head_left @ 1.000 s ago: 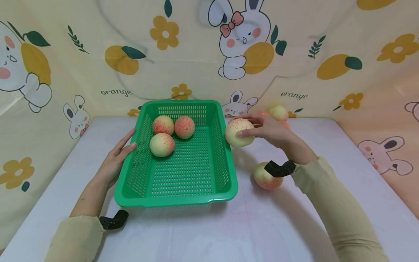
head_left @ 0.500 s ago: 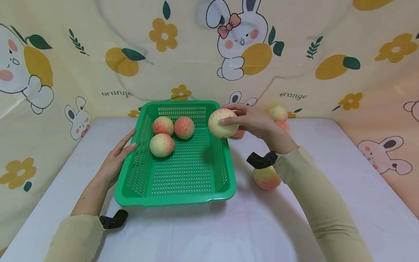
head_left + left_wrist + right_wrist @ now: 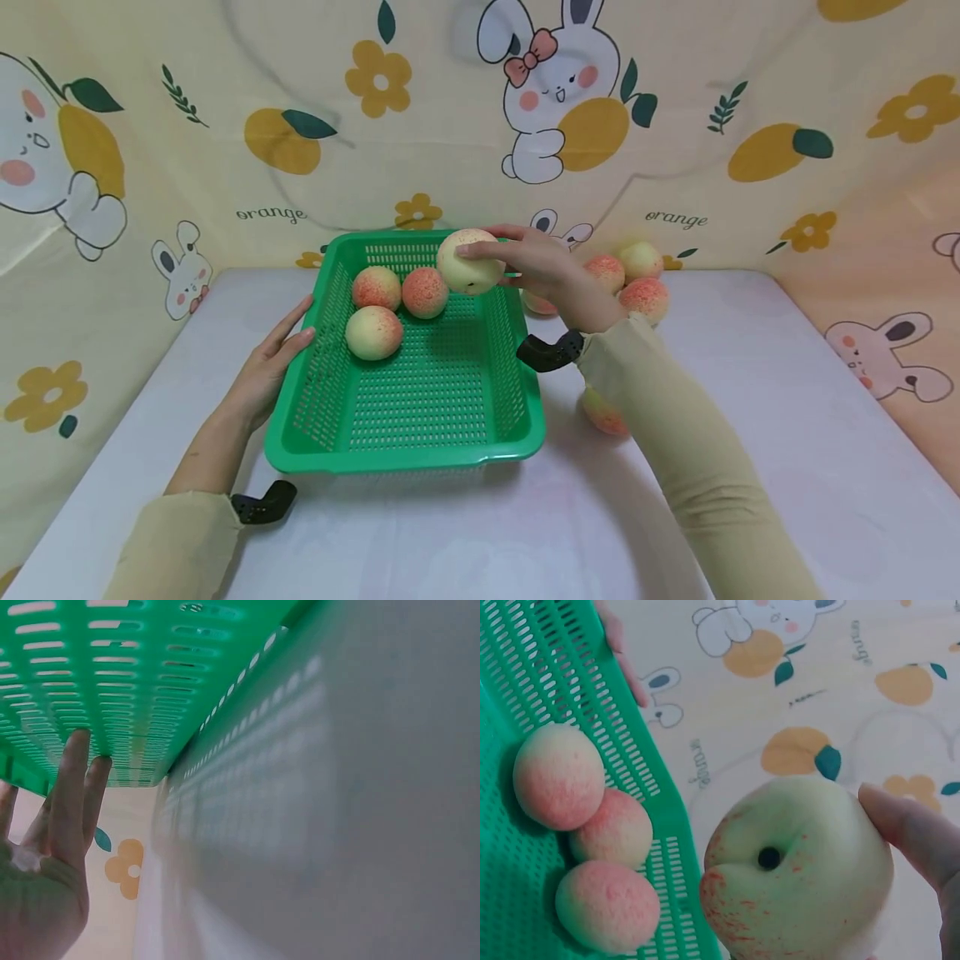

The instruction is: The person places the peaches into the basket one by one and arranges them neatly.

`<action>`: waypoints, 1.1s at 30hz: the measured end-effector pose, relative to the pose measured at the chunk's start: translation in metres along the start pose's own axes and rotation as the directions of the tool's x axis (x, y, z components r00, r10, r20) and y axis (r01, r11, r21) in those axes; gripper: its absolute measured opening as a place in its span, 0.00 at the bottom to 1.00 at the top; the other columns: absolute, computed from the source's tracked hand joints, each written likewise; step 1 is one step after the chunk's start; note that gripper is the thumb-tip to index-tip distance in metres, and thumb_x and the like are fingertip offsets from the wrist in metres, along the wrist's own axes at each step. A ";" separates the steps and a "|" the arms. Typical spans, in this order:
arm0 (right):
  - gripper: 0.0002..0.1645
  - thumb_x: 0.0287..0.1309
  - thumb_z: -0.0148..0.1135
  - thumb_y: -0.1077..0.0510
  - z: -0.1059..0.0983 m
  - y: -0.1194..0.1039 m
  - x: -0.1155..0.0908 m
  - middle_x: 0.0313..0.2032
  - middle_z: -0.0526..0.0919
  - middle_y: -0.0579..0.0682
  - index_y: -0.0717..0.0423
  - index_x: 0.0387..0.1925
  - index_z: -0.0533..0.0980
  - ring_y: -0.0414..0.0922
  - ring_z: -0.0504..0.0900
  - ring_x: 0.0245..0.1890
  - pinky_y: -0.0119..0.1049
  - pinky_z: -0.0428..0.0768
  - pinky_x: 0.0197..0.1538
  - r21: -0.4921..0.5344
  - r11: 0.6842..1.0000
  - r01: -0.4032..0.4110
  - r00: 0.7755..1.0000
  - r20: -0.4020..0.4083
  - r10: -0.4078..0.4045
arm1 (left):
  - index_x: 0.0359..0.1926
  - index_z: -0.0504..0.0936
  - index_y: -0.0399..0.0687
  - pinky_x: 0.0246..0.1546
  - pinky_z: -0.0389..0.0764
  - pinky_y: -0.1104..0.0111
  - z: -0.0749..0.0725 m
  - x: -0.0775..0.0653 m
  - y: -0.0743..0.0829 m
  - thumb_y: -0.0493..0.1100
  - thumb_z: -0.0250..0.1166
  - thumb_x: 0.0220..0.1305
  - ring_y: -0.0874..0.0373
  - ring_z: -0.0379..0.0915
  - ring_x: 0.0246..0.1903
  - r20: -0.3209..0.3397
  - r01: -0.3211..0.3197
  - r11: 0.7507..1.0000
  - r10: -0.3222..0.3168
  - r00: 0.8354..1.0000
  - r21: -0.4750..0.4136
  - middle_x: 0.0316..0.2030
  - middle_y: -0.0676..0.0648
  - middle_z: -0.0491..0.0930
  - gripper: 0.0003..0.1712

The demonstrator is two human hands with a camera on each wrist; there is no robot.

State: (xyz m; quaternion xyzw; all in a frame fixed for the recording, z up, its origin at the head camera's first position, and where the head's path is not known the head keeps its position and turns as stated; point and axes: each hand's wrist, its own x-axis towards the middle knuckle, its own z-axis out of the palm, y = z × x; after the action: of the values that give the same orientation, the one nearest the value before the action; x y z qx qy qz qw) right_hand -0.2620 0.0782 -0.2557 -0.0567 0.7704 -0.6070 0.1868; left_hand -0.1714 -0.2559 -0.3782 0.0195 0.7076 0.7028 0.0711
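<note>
A pale yellow peach (image 3: 471, 262) with red flecks is gripped by my right hand (image 3: 536, 267), over the back right of the green plastic basket (image 3: 405, 460). In the right wrist view, the thumb presses the side of this peach (image 3: 802, 862) and a dark hole shows in its end. Inside the basket three peaches lie together at the back left: a red-yellow peach (image 3: 377, 287), a redder peach (image 3: 425, 293) and a yellow peach (image 3: 373, 332). My left hand (image 3: 262, 367) touches the basket's left side, fingers straight along the outer wall in the left wrist view.
Behind my right forearm several more peaches (image 3: 643, 300) sit at the back of the white table (image 3: 465, 542). Another peach (image 3: 604, 412) lies right of the basket, partly covered by the sleeve. A patterned cloth (image 3: 442, 108) hangs behind the table.
My right hand has carried the pale peach leftward and slightly up, from beside the basket's right rim to over its inside. The left hand and the basket have stayed in place.
</note>
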 end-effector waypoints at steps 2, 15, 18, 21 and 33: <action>0.29 0.53 0.69 0.50 0.005 -0.001 0.003 0.52 0.76 0.48 0.49 0.57 0.74 0.46 0.73 0.48 0.48 0.73 0.58 0.008 1.000 -0.004 1.000 -0.007 0.004 | 0.73 0.50 0.77 0.41 0.83 0.72 0.000 0.000 0.000 0.55 0.51 0.72 0.69 0.78 0.45 0.002 0.001 1.000 -0.001 1.000 -0.003 0.71 0.35 0.50 0.33; 0.35 0.52 0.70 0.53 0.037 0.006 0.017 0.56 0.73 0.53 0.52 0.62 0.70 0.46 0.72 0.48 0.48 0.74 0.53 0.029 0.999 -0.037 0.999 -0.022 0.038 | 0.73 0.51 0.77 0.40 0.83 0.71 0.000 0.001 -0.001 0.56 0.52 0.72 0.69 0.78 0.43 -0.014 0.011 1.000 -0.011 1.000 0.002 0.70 0.35 0.52 0.33; 0.37 0.52 0.70 0.54 0.044 0.010 0.021 0.58 0.72 0.54 0.53 0.63 0.68 0.48 0.72 0.50 0.50 0.74 0.55 0.044 0.998 -0.052 0.998 -0.021 0.053 | 0.73 0.51 0.77 0.40 0.83 0.71 0.001 0.001 0.000 0.56 0.52 0.71 0.69 0.78 0.44 -0.011 0.010 1.000 -0.010 1.000 0.006 0.71 0.34 0.50 0.33; 0.39 0.52 0.71 0.55 0.051 0.012 0.024 0.60 0.70 0.55 0.54 0.64 0.65 0.49 0.72 0.52 0.53 0.73 0.58 0.047 0.996 -0.073 0.997 -0.032 0.075 | 0.73 0.51 0.77 0.40 0.83 0.71 0.001 0.001 0.000 0.56 0.52 0.71 0.69 0.78 0.43 -0.013 0.012 1.000 -0.012 1.000 0.006 0.71 0.34 0.50 0.33; 0.40 0.55 0.69 0.57 0.073 0.020 0.033 0.63 0.66 0.57 0.57 0.65 0.60 0.54 0.69 0.58 0.57 0.68 0.63 -0.045 0.985 -0.166 0.985 -0.049 0.164 | 0.73 0.52 0.77 0.40 0.83 0.70 0.000 0.001 0.000 0.56 0.53 0.71 0.69 0.79 0.43 -0.017 0.008 1.000 -0.008 1.000 -0.005 0.72 0.34 0.49 0.33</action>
State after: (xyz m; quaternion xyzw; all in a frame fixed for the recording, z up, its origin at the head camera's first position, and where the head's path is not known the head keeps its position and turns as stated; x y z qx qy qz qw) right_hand -0.2634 0.0066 -0.2957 0.0167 0.7911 -0.5714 0.2175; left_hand -0.1726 -0.2557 -0.3786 0.0106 0.7063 0.7045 0.0681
